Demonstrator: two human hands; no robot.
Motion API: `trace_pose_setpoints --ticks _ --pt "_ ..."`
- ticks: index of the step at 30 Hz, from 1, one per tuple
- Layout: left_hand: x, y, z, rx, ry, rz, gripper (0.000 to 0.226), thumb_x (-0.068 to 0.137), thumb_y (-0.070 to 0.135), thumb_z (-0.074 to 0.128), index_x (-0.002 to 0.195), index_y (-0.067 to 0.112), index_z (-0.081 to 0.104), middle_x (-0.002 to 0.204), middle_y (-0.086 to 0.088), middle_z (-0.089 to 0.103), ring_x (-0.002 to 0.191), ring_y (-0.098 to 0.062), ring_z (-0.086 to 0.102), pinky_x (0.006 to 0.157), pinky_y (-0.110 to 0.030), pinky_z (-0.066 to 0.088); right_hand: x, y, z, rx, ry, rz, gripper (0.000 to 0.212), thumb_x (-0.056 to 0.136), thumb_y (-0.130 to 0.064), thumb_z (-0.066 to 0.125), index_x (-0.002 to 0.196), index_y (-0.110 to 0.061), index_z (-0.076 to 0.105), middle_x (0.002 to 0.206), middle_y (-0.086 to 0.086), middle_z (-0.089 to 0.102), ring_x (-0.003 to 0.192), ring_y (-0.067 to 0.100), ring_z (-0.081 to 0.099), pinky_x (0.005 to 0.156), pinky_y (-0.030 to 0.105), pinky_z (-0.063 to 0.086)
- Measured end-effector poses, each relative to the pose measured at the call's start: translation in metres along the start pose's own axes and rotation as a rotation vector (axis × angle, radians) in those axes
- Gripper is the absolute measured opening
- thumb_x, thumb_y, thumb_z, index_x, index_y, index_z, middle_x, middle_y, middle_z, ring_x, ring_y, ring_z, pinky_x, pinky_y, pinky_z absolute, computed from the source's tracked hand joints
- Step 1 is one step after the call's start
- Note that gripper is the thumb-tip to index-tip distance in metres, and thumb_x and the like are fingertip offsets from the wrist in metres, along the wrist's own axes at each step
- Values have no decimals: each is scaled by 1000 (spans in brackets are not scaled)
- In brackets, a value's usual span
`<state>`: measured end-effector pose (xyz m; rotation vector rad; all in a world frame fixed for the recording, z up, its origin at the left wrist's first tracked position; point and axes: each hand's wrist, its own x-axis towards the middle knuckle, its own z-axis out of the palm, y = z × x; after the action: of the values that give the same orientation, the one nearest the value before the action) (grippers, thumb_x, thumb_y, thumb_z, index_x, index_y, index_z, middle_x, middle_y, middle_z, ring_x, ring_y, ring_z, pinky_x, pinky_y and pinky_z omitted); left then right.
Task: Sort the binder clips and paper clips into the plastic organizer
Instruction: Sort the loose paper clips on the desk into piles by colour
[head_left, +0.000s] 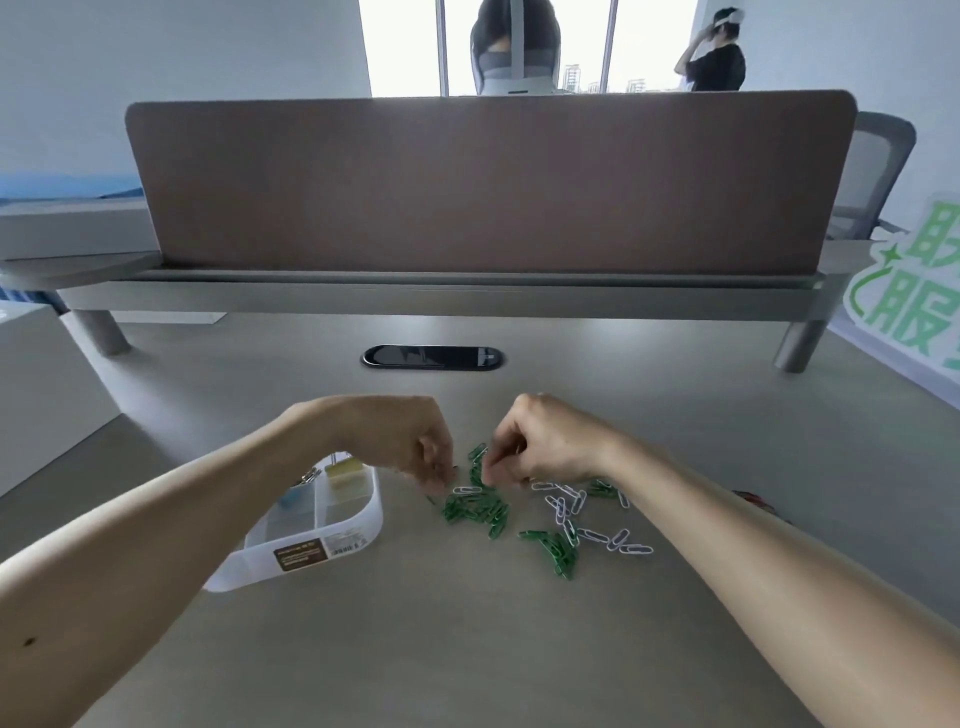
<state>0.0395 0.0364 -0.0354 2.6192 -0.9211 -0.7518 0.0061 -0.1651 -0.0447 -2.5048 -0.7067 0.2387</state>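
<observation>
Two hands (415, 441) (540, 441) over green clips (475, 506) | organizer (311, 540) just left, apart

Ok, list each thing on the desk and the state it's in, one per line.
plastic organizer: open, partly filled, far compartments hold clips
green paper clips: loose in heaps on the desk
white paper clips: scattered loose on the desk
left hand: fingers pinched at the clips
right hand: fingers pinched at the clips

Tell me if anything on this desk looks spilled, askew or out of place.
Green paper clips and white paper clips lie loose and intermixed on the desk, right of the plastic organizer, which sits at an angle. Both hands, left hand and right hand, are picking at the pile. Nothing looks damaged.
</observation>
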Motion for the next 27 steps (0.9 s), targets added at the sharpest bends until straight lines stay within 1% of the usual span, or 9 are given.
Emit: trace_pose_setpoints --ticks 3,6,8,13,18,21,24,26,27 --pt "9 -4 3 33 209 -48 17 85 36 64 75 24 71 68 11 69 57 -1 61 61 -15 47 0 14 -12 -112 151 65 11 79 -15 71 87 -14 77 87 0 76 66 2 60 55 2 38" --pt "26 -4 6 55 378 -115 19 85 40 64 85 22 68 80 9 67 69 -2 59 67 -21 45 -4 30 -16 -193 146 198 12 76 -23 76 86 -15 75 84 -2 73 71 7 62 59 12 41" --pt "36 -1 10 76 366 -151 25 83 43 66 92 20 68 86 7 65 78 -9 59 70 -24 47 -5 33 -9 -202 111 217 13 76 -23 75 87 -15 74 81 -2 71 71 9 61 58 15 41" --pt "47 5 12 70 297 -145 17 81 33 71 88 18 73 86 3 69 74 -10 58 66 -22 42 1 31 -1 -235 91 203 11 78 -11 64 83 -12 74 87 5 74 69 11 59 63 19 41" --pt "45 8 11 87 315 -157 7 84 25 68 82 19 68 74 7 63 66 -7 56 60 -20 40 3 29 -1 -268 78 247 15 77 -5 54 77 -4 70 84 10 73 75 22 67 63 32 55" --pt "30 7 1 -33 415 -101 11 82 18 70 73 20 65 64 9 64 51 1 55 51 -14 42 -1 24 -9 -183 183 190 11 77 -8 63 78 -13 73 83 3 74 65 6 62 53 10 43" --pt "4 5 -4 -165 181 15 18 79 10 70 72 27 69 68 10 71 57 0 60 60 -19 49 -3 13 -8 -17 65 91 7 74 -14 75 80 -17 76 79 -3 75 55 -7 59 51 2 41" --pt "-8 6 1 -111 19 23 19 78 16 73 70 34 70 70 18 70 64 5 61 64 -11 46 -2 9 -3 16 20 66 8 76 -18 76 83 -18 77 78 -7 74 56 -9 59 54 2 42" --pt "-9 6 4 -61 15 15 15 78 23 74 70 36 71 70 21 69 63 8 59 62 -6 42 0 11 -3 -4 56 61 8 77 -18 75 85 -17 77 79 -7 74 58 -10 58 54 1 40"
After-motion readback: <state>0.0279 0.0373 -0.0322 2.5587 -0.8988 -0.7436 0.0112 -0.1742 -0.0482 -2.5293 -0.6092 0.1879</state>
